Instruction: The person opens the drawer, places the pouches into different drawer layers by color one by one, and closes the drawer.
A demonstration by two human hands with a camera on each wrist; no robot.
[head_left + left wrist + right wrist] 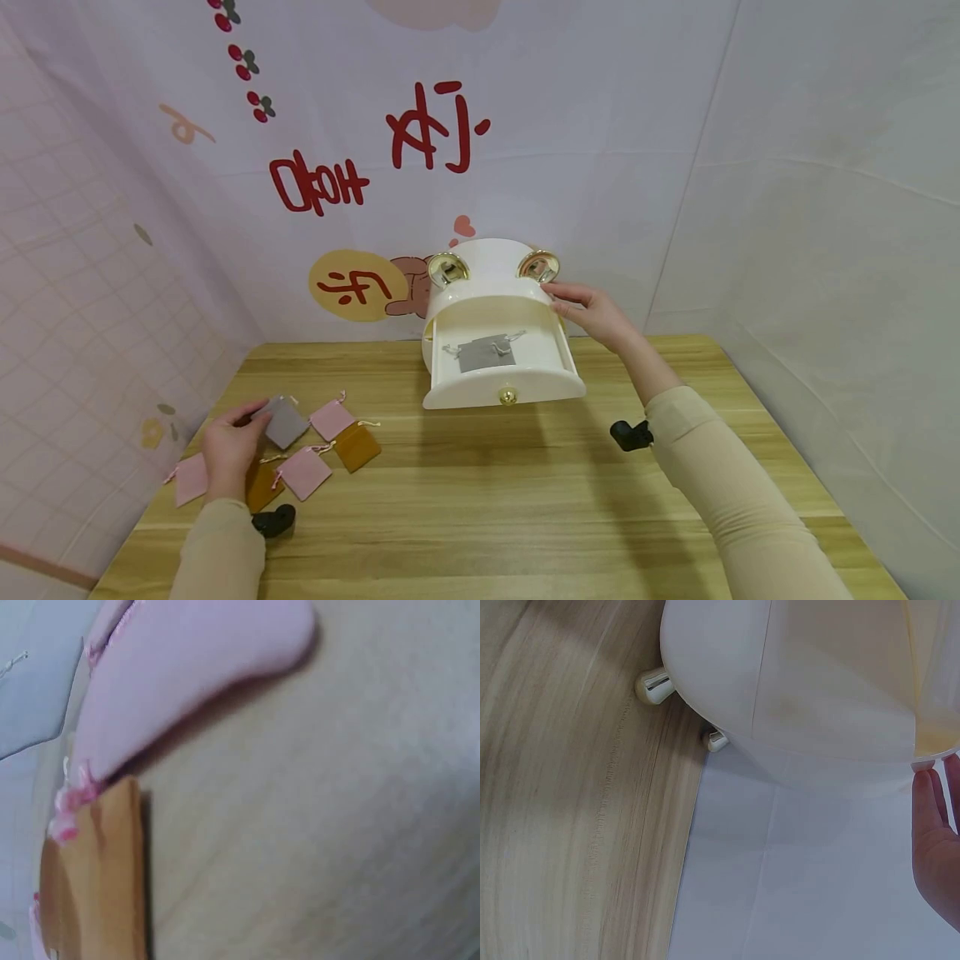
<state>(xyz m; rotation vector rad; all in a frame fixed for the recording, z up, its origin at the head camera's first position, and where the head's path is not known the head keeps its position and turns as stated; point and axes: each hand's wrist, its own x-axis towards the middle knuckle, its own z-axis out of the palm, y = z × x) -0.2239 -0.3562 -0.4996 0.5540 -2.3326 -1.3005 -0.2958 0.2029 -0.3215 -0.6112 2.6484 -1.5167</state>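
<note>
At the table's left, my left hand [231, 444] pinches a grey drawstring pouch [285, 423] between thumb and fingers. Around it lie pink pouches [306, 472] and mustard-brown pouches [357, 447]; one brown pouch [97, 877] and a pink pouch [195, 667] also show in the left wrist view. My right hand [596, 315] touches the upper right side of a white box [491, 265] with its fingers fairly straight. The box's drawer [504, 388] is pulled out, with grey pouches [486, 353] lying inside.
Two gold round pieces [448, 269] stick up on top of the box, and a gold knob [507, 396] sits on the drawer front. The box stands on short metallic feet [655, 686] near the back edge of the wooden table [480, 517]. A printed cloth [570, 108] hangs behind.
</note>
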